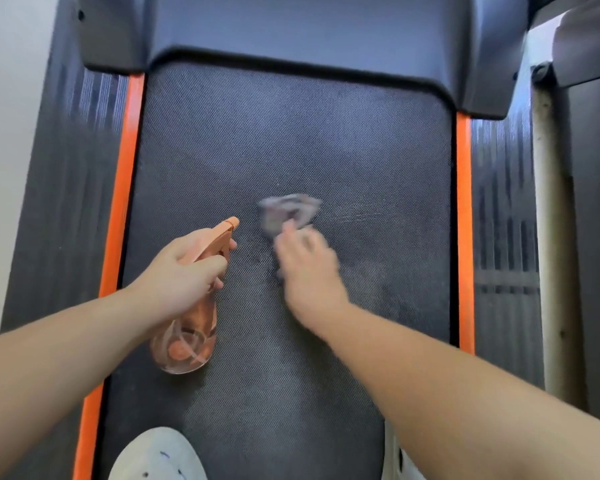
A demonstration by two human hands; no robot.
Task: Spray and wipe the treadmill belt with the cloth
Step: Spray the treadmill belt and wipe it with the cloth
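The dark textured treadmill belt (326, 140) fills the middle of the view, with damp patches near its centre. My left hand (184, 268) is wrapped around a clear spray bottle (187, 337) with an orange trigger head, nozzle pointing forward over the left part of the belt. My right hand (307, 268), blurred by motion, presses a crumpled grey cloth (286, 211) onto the belt's centre. Part of the cloth is hidden under my fingers.
Orange side strips (127, 168) border the belt, with ribbed black foot rails (503, 209) outside them. The dark motor cover (298, 26) spans the far end. A white wall is at left, a pale post (548, 237) at right, and my knee in light fabric (156, 455) at bottom.
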